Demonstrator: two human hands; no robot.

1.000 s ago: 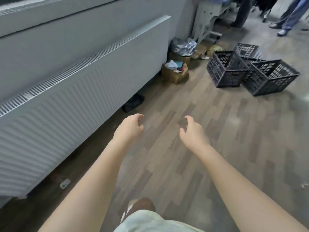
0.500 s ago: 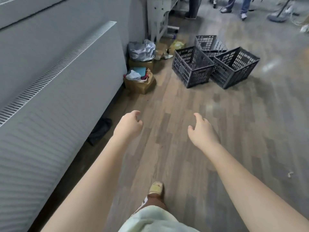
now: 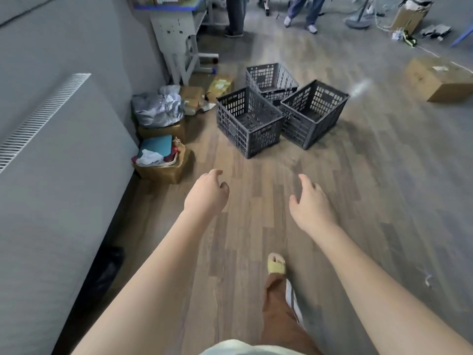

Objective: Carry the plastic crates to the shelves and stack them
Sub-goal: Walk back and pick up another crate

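Three grey plastic crates are clustered on the wooden floor at about twelve o'clock, well apart from the hands. The near crate and the right crate stand upright with open tops facing up and corners turned toward the viewer, so their sides run diagonally to the floorboards. The far crate appears tipped or nested behind them, though this cannot be settled from the view. No long axis is evident; each looks roughly square in plan.

Both arms are held forward and low, presumably in readiness for lifting. The left hand is empty with fingers loosely curled; the right hand is empty and half open, fingers spread toward the crates. A sandalled foot is set forward, which suggests an approach on foot. The shelves are not seen. Boxes of clutter are lined along the wall at ten o'clock.
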